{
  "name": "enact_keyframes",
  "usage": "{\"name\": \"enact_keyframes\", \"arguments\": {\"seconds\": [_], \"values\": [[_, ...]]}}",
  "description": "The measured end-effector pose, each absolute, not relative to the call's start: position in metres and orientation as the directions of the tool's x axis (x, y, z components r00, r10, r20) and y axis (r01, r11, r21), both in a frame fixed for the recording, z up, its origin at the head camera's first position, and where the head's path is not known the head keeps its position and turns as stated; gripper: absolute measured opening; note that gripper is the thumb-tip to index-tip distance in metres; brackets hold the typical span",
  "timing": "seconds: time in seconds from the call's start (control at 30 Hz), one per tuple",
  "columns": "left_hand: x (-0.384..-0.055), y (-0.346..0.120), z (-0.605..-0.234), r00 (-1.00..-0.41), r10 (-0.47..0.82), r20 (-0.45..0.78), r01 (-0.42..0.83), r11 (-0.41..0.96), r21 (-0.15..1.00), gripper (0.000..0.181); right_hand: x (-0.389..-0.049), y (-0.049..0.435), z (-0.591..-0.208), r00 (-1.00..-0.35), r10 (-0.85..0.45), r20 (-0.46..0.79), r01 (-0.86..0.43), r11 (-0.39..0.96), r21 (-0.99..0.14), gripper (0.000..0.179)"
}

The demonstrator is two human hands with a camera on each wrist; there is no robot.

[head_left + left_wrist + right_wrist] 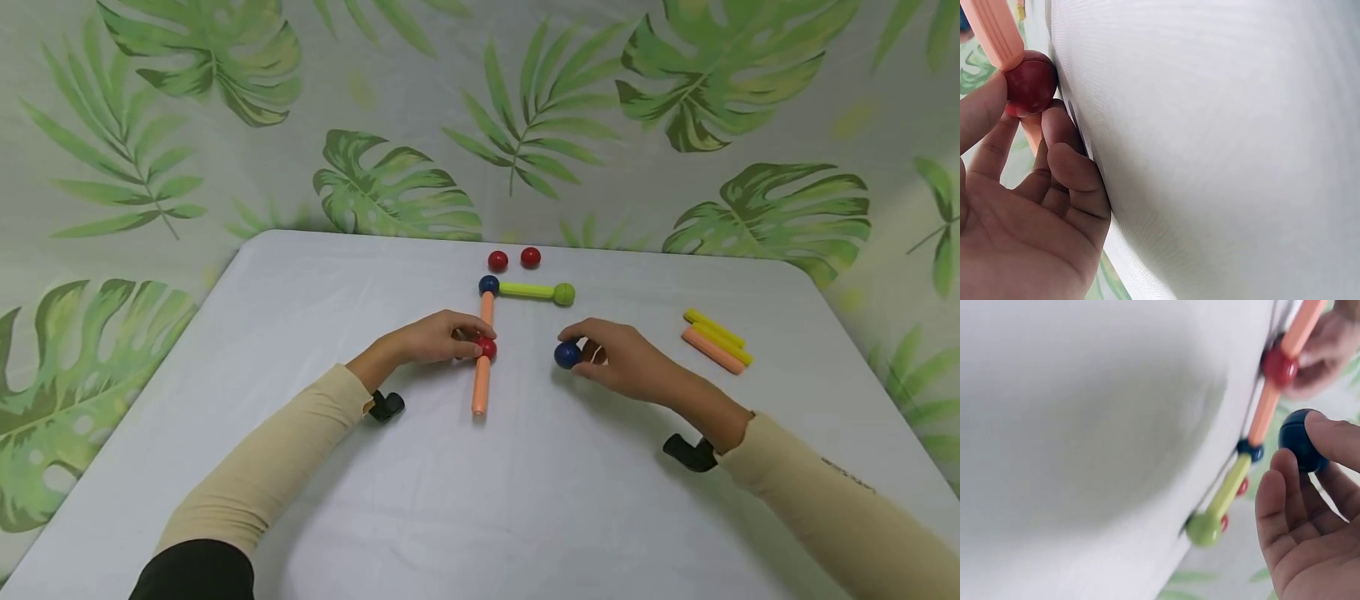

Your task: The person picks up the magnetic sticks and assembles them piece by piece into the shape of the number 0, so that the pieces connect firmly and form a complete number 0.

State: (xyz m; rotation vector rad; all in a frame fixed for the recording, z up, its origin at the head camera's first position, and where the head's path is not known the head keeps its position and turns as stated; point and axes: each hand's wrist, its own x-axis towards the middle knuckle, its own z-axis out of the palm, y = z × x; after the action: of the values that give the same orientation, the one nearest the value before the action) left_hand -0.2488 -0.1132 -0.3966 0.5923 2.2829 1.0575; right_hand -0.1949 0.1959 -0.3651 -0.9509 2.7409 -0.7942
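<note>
My left hand (pixel 442 337) pinches a red ball (pixel 487 347) that joins two orange rods, the nearer rod (pixel 481 387) pointing toward me. The far orange rod (pixel 487 308) runs to a blue ball (pixel 489 286), from which a light-green rod (pixel 527 290) leads right to a green ball (pixel 564 293). In the left wrist view thumb and fingertips lie round the red ball (pixel 1034 84). To the right, my right hand (pixel 626 358) holds a loose dark-blue ball (pixel 567 355) between thumb and fingers. The right wrist view shows a groove across this blue ball (pixel 1300 440).
Two loose red balls, one left (pixel 498 261) and one right (pixel 531 257), lie behind the joined pieces near the table's far edge. At the right, yellow rods (pixel 716 329) and an orange rod (pixel 712 349) lie side by side on the white table (pixel 480 517).
</note>
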Motion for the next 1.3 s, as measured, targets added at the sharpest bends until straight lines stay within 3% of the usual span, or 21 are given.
{"name": "enact_keyframes", "arguments": {"seconds": [0.4,1.3], "values": [[-0.249,-0.112,-0.398,-0.752,0.600,-0.273,0.188,0.593,0.783,0.038,-0.146,0.148,-0.384,-0.724,-0.690,0.022,-0.528,0.532,-0.662,0.037],[-0.249,-0.112,-0.395,-0.748,0.609,-0.262,0.197,0.582,0.789,0.037,-0.136,0.112,-0.392,-0.701,-0.708,0.079,-0.522,0.435,-0.734,0.035]]}}
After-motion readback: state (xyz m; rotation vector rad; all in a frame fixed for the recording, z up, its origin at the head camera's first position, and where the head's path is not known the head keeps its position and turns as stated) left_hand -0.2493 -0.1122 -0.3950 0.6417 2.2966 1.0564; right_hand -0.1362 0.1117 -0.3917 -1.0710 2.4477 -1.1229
